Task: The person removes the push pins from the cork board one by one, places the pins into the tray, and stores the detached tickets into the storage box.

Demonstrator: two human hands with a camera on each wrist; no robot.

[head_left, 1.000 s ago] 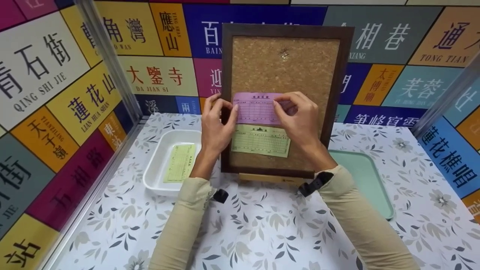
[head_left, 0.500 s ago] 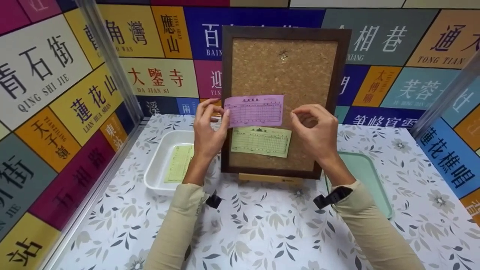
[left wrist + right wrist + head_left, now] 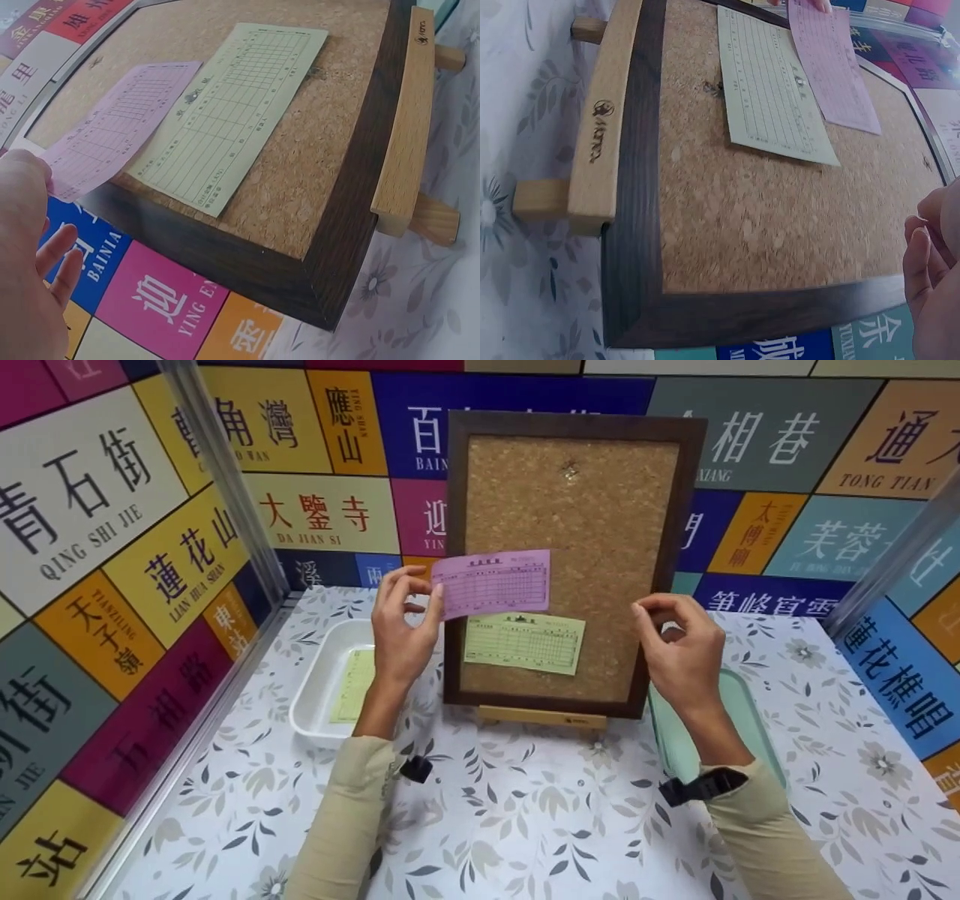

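My left hand (image 3: 406,630) pinches the left end of a pink printed form slip (image 3: 495,583), which slants in front of the cork board (image 3: 570,525). In the left wrist view, the pink slip (image 3: 120,127) overlaps a light green form slip (image 3: 236,112). That green slip (image 3: 521,643) hangs low on the cork, with a small metal pin (image 3: 520,619) at its top middle. By the board's right frame, my right hand (image 3: 686,649) holds its thumb and fingertips together; I cannot tell whether something tiny is between them. The right wrist view shows these fingers (image 3: 922,259) at its edge.
A small wooden stand (image 3: 541,718) bears the dark-framed board. A cluster of metal pins (image 3: 570,471) sits high on the cork. At left, a white tray (image 3: 307,720) contains a yellow-green slip (image 3: 351,690); at right lies a green tray (image 3: 739,697). Sign-patterned walls surround the floral tabletop (image 3: 510,817).
My left hand has drawn the pink slip leftward and tilted it, past the board's left frame. My right hand has left the slip and moved right and down.
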